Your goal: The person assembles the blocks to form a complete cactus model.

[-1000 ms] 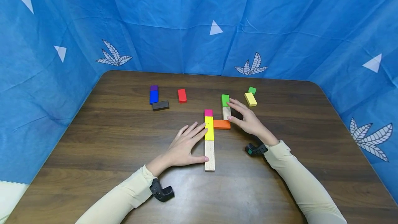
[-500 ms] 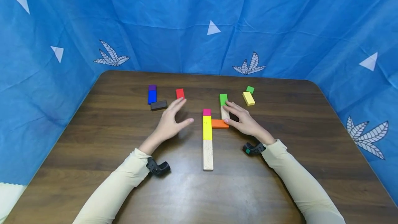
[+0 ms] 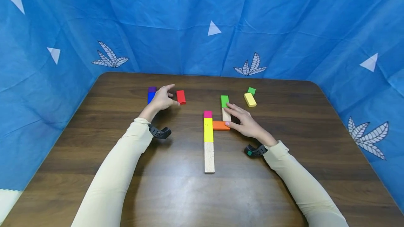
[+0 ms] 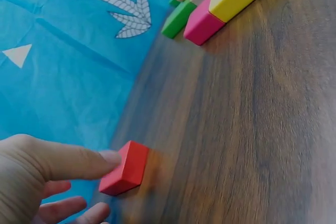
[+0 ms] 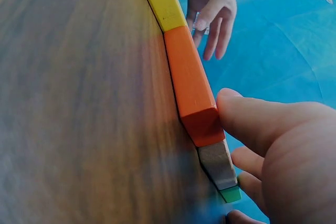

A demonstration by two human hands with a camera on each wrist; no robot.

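Observation:
My left hand [image 3: 161, 99] is just left of a red block [image 3: 181, 97], thumb and fingers apart, holding nothing; the left wrist view has the thumb over the block [image 4: 126, 169]. My right hand [image 3: 246, 122] rests with loosely bent fingers beside the joined blocks. Its thumb is at the end of the orange block [image 3: 220, 125], the fingers by the short plain block [image 3: 226, 115] and green block [image 3: 224, 101]. Left of these runs a column: pink block [image 3: 208, 114], yellow block [image 3: 208, 129], long plain block [image 3: 209, 157]. The orange block meets the yellow one's side.
A blue block [image 3: 150, 96] and purple block [image 3: 152, 89] lie end to end at the back left, partly behind my left hand, which hides the dark block. A pale yellow block [image 3: 250, 100] and small green block [image 3: 251, 90] lie back right. Blue cloth [image 3: 176, 27] hangs behind the table.
My left hand has left the yellow and plain column and moved forward and left to the red block. My right hand stays by the orange and green blocks.

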